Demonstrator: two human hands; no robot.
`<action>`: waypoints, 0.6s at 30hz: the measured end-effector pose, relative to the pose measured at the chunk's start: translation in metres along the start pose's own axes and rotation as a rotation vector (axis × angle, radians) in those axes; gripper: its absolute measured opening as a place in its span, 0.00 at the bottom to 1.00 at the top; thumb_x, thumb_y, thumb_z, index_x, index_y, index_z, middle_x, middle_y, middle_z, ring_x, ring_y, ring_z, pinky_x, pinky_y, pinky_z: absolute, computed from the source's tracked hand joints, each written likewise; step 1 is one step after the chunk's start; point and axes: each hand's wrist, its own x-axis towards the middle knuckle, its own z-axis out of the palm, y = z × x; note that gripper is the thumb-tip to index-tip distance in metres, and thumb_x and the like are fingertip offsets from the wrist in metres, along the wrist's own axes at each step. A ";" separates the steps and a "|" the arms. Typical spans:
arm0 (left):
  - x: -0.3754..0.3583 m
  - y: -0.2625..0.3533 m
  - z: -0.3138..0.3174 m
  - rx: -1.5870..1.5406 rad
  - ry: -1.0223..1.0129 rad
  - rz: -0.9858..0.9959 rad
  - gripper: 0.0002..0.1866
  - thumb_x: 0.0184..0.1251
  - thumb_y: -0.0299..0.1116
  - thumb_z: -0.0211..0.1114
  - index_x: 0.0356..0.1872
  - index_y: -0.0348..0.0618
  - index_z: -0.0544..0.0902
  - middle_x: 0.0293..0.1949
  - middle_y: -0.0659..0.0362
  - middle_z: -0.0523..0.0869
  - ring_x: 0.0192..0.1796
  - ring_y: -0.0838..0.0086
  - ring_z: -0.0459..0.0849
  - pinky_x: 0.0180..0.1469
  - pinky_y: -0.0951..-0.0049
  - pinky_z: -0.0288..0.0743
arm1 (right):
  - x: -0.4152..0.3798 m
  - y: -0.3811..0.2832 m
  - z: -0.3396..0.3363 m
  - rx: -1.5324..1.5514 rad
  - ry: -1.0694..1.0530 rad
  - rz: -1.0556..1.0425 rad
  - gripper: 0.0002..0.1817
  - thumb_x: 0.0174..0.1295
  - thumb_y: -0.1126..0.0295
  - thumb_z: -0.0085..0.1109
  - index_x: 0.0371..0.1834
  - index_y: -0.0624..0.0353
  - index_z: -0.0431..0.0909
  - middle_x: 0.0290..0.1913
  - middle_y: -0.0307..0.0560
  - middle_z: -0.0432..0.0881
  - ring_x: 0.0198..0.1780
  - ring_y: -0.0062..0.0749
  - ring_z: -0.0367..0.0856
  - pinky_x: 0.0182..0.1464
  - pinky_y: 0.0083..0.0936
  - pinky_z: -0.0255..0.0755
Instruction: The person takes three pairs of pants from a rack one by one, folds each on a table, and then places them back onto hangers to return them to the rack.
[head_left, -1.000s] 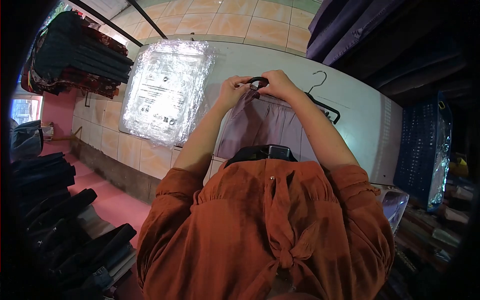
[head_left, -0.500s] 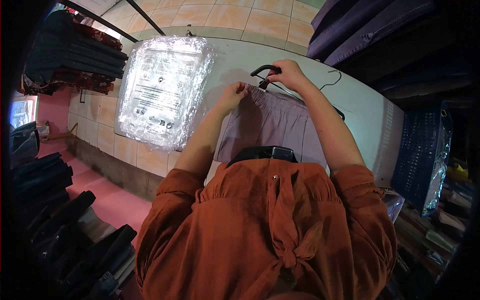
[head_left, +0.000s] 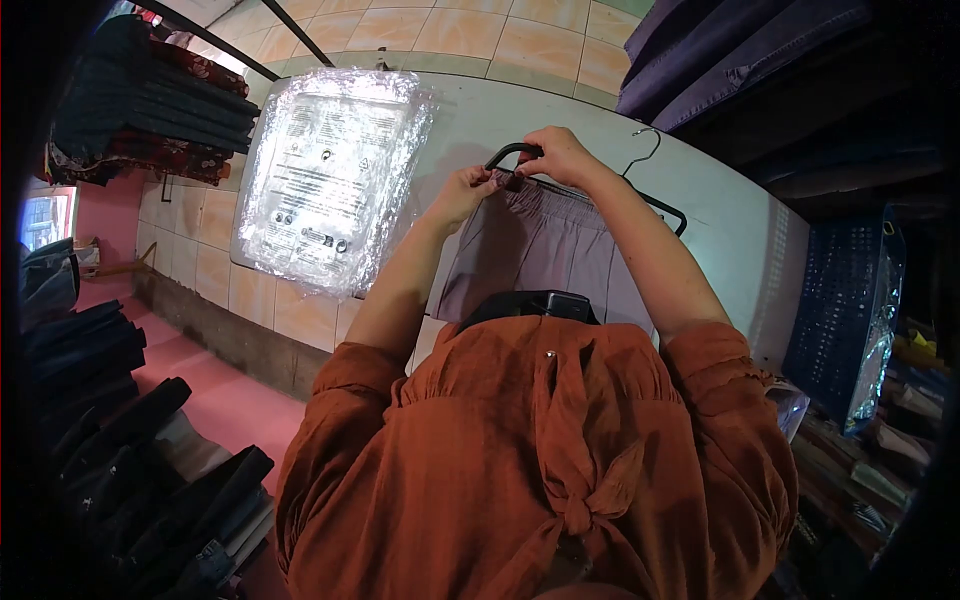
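A mauve-grey garment [head_left: 560,235] with a gathered elastic waistband lies on the table before me; its lower part is hidden by my body. Along the waistband lies a black clothes hanger [head_left: 508,152] with a metal hook [head_left: 648,150] pointing to the upper right. My left hand [head_left: 462,197] is closed in a pinch on the left corner of the waistband, beside the hanger's end. Close by, my right hand [head_left: 560,157] has its fingers closed around the hanger near that same end. The clip there is mostly covered by my fingers.
A shiny clear plastic package [head_left: 330,180] with printing lies on the white table [head_left: 470,115], left of my hands. Folded clothes [head_left: 185,110] are stacked at the upper left, and purple garments [head_left: 740,50] at the upper right. A blue basket [head_left: 835,310] stands at the right.
The hanger's left end has shifted left and down, closer to the waistband corner. My right hand has moved left with it, nearer my left hand. The hook has tipped slightly left.
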 end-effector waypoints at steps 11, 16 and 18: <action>0.015 -0.012 -0.021 0.560 0.211 -0.050 0.15 0.56 0.28 0.64 0.46 0.39 0.78 0.40 0.56 0.83 0.43 0.72 0.79 0.50 0.75 0.70 | -0.063 0.023 -0.014 -0.047 0.611 -0.040 0.24 0.49 0.72 0.63 0.53 0.56 0.73 0.47 0.48 0.77 0.52 0.42 0.72 0.56 0.33 0.65; 0.015 0.015 0.013 0.941 0.570 0.317 0.21 0.52 0.31 0.67 0.50 0.43 0.76 0.50 0.53 0.77 0.53 0.59 0.74 0.55 0.67 0.68 | -0.165 0.146 -0.009 -0.113 0.948 0.544 0.19 0.54 0.63 0.61 0.48 0.58 0.76 0.42 0.50 0.80 0.44 0.45 0.78 0.48 0.35 0.71; 0.032 0.023 0.036 1.021 0.280 0.685 0.24 0.51 0.33 0.68 0.52 0.44 0.74 0.54 0.52 0.73 0.58 0.58 0.69 0.58 0.65 0.65 | -0.185 0.168 0.005 -0.038 0.820 0.835 0.17 0.54 0.62 0.60 0.45 0.59 0.77 0.42 0.50 0.81 0.43 0.44 0.79 0.46 0.36 0.72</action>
